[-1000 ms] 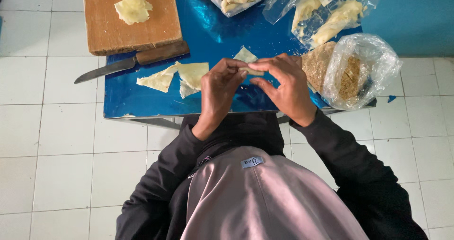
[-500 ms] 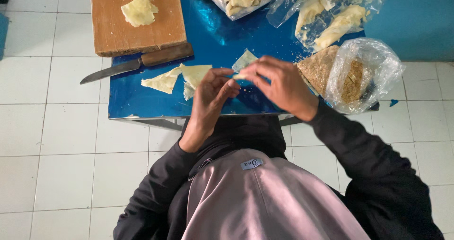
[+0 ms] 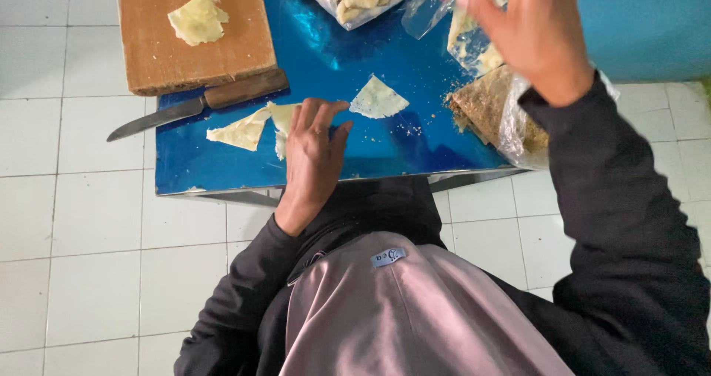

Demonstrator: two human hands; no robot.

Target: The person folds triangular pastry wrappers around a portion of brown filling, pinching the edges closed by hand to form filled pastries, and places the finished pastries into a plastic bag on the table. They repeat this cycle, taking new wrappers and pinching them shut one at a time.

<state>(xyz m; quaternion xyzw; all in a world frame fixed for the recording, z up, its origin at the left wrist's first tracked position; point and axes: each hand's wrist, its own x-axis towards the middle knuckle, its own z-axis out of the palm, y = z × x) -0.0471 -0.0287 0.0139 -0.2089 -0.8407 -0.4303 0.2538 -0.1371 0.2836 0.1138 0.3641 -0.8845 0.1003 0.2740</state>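
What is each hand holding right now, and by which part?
The left hand holds nothing; it lies flat on pale dough pieces on the blue tabletop. The right hand is raised by the plastic bags; any grip cannot be told.

Right hand (image 3: 518, 28) now up at the bags, triangle wrapper (image 3: 378, 99) on the table.

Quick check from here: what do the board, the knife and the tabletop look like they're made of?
Board: looks like unfinished wood, brown, matte, faint grain. Knife: dull grey blade, probably steel, with a brown handle that seems wooden. Tabletop: glossy blue surface with glare, possibly a plastic film or painted sheet over a metal-looking front edge; hard to tell which.
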